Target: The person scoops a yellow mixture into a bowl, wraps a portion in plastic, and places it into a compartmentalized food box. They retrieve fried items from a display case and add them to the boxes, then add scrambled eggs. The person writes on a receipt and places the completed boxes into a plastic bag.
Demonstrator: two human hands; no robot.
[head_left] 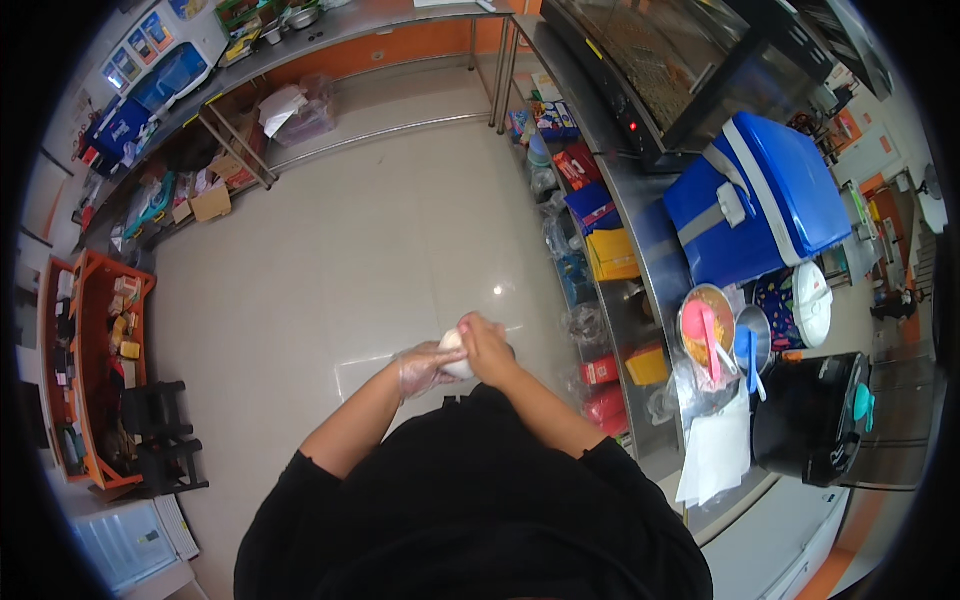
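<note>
In front of my body, above the floor, my two hands meet around a white, rounded thing (pixel 459 369), too small in view to name surely. My left hand (pixel 425 368) wears a clear, loose plastic glove and cups it from the left. Bare, with its fingers curled over the top, my right hand (pixel 485 347) presses against it from the right. Most of its surface is hidden by the fingers.
Along the right runs a steel counter (pixel 645 225) with a blue cooler box (pixel 760 205), a metal bowl of orange-brown food (pixel 705 325), and white paper sheets (pixel 718 455). Packages fill the shelf below. An orange rack (pixel 85 370) and black stools (pixel 160 410) stand at left.
</note>
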